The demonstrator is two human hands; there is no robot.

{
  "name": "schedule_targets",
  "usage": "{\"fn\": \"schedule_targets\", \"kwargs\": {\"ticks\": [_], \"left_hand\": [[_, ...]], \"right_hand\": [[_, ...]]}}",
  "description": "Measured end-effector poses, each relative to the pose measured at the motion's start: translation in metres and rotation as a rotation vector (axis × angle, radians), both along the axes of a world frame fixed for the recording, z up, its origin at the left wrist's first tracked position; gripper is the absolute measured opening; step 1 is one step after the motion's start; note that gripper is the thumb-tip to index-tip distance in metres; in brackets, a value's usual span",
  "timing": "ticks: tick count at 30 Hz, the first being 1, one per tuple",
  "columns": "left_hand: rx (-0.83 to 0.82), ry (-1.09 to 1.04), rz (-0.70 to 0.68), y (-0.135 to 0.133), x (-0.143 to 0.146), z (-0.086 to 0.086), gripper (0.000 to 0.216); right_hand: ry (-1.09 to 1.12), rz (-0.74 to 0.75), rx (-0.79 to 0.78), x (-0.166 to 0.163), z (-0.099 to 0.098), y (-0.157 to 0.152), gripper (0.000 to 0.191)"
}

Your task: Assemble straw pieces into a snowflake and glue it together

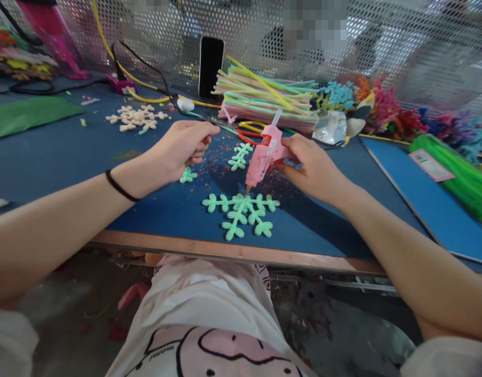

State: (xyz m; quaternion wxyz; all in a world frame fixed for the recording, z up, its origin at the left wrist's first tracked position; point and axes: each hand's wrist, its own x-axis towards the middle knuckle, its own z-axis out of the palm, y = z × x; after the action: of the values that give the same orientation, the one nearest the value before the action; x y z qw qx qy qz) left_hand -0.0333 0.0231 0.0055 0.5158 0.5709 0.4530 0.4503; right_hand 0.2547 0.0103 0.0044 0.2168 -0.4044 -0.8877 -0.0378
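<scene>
My right hand [309, 165] is wrapped around the handle of a pink hot glue gun [262, 157], a clear glue stick poking out of its back. Its nozzle points down at the middle of a mint-green pipe-cleaner snowflake [237, 215], which lies flat and has arms to the sides and front. Behind the nozzle lies a loose mint-green branch piece [239, 157]. My left hand [186, 146] is closed above the table with its fingers curled; what they hold, if anything, is hidden. Another mint-green piece [188, 175] shows partly beneath that hand.
Bundled pastel pipe cleaners [264, 97] lie at the back near an upright phone [211, 67]. Cream pieces [134, 118] sit left. Red-handled pliers [246, 137] lie behind the glue gun. A green pipe-cleaner pack [456, 178] rests right on a blue board [405, 183].
</scene>
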Motion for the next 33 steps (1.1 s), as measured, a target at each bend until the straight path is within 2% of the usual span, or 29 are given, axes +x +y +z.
{"fn": "schedule_targets", "kwargs": {"ticks": [5, 10, 15, 24, 33], "left_hand": [[0.097, 0.081, -0.061, 0.0009, 0.0002, -0.0012, 0.041], [-0.02, -0.007, -0.001, 0.0, 0.0006, -0.0001, 0.04], [0.075, 0.056, -0.054, 0.0018, -0.0008, -0.002, 0.041], [-0.043, -0.031, 0.019, -0.0037, 0.0023, 0.0036, 0.04], [0.008, 0.043, -0.002, -0.0011, 0.0004, 0.0013, 0.038]], "right_hand": [[0.002, -0.005, 0.001, 0.0001, 0.0006, -0.001, 0.042], [0.002, -0.006, -0.004, -0.0003, 0.0016, -0.0013, 0.041], [-0.004, -0.011, -0.012, -0.0005, 0.0028, -0.0018, 0.041], [0.05, 0.038, 0.026, 0.0026, -0.0007, 0.0015, 0.038], [0.081, 0.053, 0.024, -0.0011, 0.0025, -0.0008, 0.041]]}}
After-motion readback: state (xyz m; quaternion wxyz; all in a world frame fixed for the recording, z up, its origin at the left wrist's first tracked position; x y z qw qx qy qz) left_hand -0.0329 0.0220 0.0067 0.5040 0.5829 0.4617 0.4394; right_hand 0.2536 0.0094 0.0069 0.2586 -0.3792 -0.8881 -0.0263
